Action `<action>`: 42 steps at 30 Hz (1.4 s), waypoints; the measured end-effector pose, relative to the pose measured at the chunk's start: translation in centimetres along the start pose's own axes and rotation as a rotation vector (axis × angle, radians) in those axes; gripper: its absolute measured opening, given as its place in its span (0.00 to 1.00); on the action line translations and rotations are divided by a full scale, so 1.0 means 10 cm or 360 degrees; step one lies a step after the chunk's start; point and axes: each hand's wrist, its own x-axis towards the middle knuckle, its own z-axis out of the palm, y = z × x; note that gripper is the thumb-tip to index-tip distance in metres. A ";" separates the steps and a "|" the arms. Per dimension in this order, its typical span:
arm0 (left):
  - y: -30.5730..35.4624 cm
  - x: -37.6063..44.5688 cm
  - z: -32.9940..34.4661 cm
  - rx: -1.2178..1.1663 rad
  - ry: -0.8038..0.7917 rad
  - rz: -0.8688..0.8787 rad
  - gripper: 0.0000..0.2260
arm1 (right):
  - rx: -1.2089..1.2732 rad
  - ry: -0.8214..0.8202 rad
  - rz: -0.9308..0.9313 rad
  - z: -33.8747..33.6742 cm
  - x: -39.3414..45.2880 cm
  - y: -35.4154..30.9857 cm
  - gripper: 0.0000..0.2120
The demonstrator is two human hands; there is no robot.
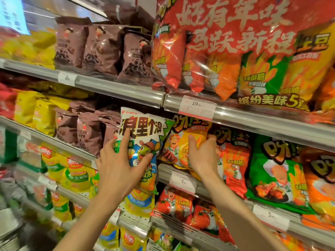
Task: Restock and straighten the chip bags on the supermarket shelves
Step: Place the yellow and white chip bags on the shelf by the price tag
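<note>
Shelves (235, 116): two hands, two bags gripped.

A white chip bag (143, 142) is showing "浪里个浪"; a big red multipack (235, 42) is showing "好有年味"; a price tag (197, 107) is showing 19.

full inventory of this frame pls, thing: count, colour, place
corn snack bag: one, white and blue, middle shelf, held out front
yellow chip bag: one, yellow, middle shelf, right of the corn snack bag
brown bags: several, brown, top and middle shelves, left
multipack: one, red, top shelf right
green bag: one, green, middle shelf right
price tag: one, white and pink, top shelf rail
left hand: one, grips corn snack bag
right hand: one, fingers grip yellow chip bag
</note>
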 end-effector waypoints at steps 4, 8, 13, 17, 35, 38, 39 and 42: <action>0.01 -0.04 0.06 -0.0023 -0.0039 0.0008 0.43 | -0.0041 0.0020 0.0005 0.13 0.00 -0.01 0.34; 0.02 -0.05 0.13 -0.0032 -0.0068 0.0038 0.42 | -0.0141 -0.0016 -0.0067 0.17 -0.01 0.00 0.35; 0.01 -0.04 0.21 -0.0027 -0.0076 0.0048 0.42 | -0.0459 -0.0117 -0.0372 0.04 -0.02 0.04 0.26; 0.00 -0.03 0.25 -0.0052 -0.0099 0.0044 0.42 | -0.0926 -0.0146 -0.0787 -0.18 0.00 0.18 0.26; -0.01 -0.13 0.16 -0.0132 -0.0121 0.0069 0.43 | -0.0567 -0.0265 -0.0805 -0.38 -0.11 0.25 0.32; 0.04 -0.19 0.15 -0.0201 -0.0180 0.0138 0.43 | -0.0219 -0.0352 -0.0573 -0.50 -0.22 0.18 0.30; 0.07 -0.21 0.15 -0.0224 -0.0203 0.0170 0.43 | -0.0112 -0.0438 -0.0453 -0.54 -0.24 0.16 0.30; 0.19 -0.28 0.16 -0.0270 -0.0266 0.0268 0.43 | 0.0126 -0.0702 -0.0157 -0.61 -0.27 0.18 0.39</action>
